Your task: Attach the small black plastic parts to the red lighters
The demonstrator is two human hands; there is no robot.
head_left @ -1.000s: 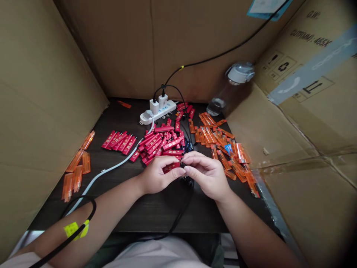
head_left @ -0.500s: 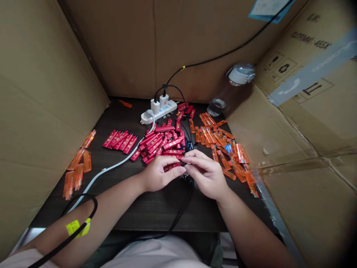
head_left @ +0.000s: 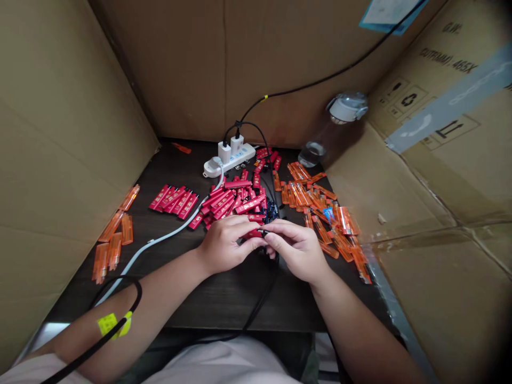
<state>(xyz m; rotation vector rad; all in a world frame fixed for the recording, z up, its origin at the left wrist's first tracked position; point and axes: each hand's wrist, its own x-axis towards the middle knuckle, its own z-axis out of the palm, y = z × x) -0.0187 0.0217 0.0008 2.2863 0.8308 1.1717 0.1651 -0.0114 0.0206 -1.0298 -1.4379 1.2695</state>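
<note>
Dark tabletop (head_left: pixel 216 301). Centre: heap of red lighters (head_left: pixel 250 204). Left: row of red lighters (head_left: pixel 175 201), pale cable (head_left: pixel 164 236); left edge, orange lighters (head_left: pixel 115 249). Right: scattered orange lighters (head_left: pixel 321 229). Far: power strip (head_left: pixel 236 161); far right, bottle (head_left: pixel 313 153).

Pwr strip (head_left: pixel 237 161) behind ctr lighters (head_left: pixel 222 204), btl (head_left: pixel 329 131) R.

I'm looking onto a dark table (head_left: pixel 216 301) boxed in by brown cardboard: a plain left wall (head_left: pixel 68 133) along its left side, a back wall (head_left: pixel 180 69) with a vertical crease rising behind it, and a right wall (head_left: pixel 420 256) along its right side. High above the table's far right I see a blue-edged sheet (head_left: pixel 386 15); below that, to the table's right, black print (head_left: pixel 446 61) and shiny tape (head_left: pixel 424 122). The light I get over the table is soft and dim.
</note>
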